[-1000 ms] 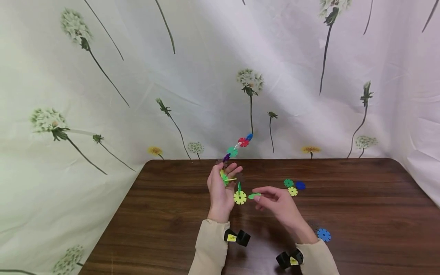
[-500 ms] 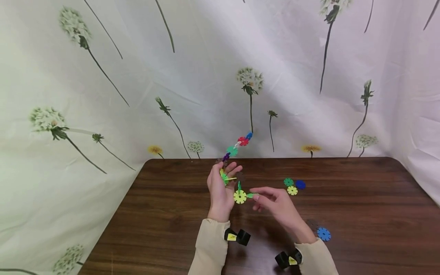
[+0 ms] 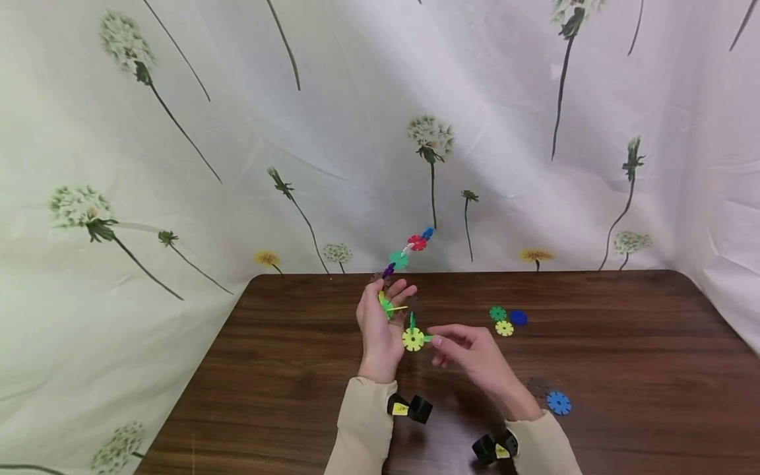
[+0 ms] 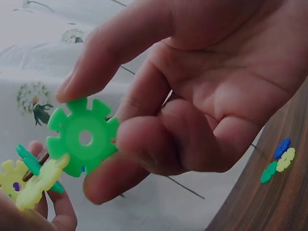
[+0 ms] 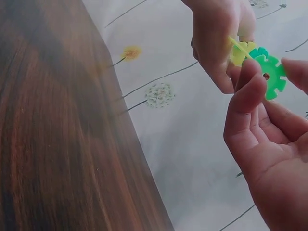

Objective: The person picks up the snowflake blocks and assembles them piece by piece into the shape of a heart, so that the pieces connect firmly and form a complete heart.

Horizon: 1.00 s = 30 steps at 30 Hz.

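Observation:
My left hand, palm turned up, holds a chain of notched plastic interlocking discs between thumb and fingers. Blue, red, white, teal and purple discs run out beyond it, toward the backdrop. From the chain's near end a yellow disc hangs beside the palm. My right hand pinches a bright green disc by its edge, thumb against fingers. In the left wrist view the green disc's edge overlaps the chain's yellow disc. The right wrist view shows the green disc close to the left hand.
On the brown wooden table, a green disc, a blue disc and a yellow disc lie together at right. Nearer the right sleeve are a light blue disc and a brown disc. A flower-printed cloth hangs behind.
My right hand has moved slightly left, bringing the green disc from a gap away right up to the yellow disc's edge. The left hand and its chain have barely moved.

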{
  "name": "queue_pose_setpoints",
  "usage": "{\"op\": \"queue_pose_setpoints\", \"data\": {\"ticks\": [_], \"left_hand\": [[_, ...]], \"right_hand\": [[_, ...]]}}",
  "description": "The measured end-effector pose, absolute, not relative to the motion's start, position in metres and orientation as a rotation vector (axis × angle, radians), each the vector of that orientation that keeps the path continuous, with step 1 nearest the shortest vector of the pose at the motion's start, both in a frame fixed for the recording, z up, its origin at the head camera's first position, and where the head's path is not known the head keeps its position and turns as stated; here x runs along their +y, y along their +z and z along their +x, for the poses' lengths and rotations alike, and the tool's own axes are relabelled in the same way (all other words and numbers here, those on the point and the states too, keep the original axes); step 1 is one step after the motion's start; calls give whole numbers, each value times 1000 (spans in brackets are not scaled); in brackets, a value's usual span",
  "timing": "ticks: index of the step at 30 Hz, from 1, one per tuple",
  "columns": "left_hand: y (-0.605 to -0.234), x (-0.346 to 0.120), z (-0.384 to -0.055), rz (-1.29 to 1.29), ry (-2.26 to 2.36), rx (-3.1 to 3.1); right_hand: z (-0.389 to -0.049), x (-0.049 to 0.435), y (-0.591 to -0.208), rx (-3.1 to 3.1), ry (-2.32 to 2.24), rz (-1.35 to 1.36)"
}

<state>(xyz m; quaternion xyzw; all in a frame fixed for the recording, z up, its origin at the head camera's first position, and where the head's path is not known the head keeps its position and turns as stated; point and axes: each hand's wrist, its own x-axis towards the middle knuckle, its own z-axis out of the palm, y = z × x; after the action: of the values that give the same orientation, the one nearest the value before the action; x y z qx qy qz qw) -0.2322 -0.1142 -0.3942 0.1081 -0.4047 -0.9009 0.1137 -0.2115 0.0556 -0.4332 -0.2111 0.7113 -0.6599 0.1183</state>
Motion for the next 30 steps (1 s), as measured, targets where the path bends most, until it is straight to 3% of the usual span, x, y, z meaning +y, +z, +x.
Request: {"op": "queue_pose_setpoints", "data": {"ticks": [20, 30], "left_hand": [[-395, -114, -232, 350, -2548, -1145], [-396, -111, -232, 361, -2543, -1158]], "right_hand": [[-206, 35, -445, 1881, -2240, -502], [-206, 33, -448, 1805, -2258, -625]]}}
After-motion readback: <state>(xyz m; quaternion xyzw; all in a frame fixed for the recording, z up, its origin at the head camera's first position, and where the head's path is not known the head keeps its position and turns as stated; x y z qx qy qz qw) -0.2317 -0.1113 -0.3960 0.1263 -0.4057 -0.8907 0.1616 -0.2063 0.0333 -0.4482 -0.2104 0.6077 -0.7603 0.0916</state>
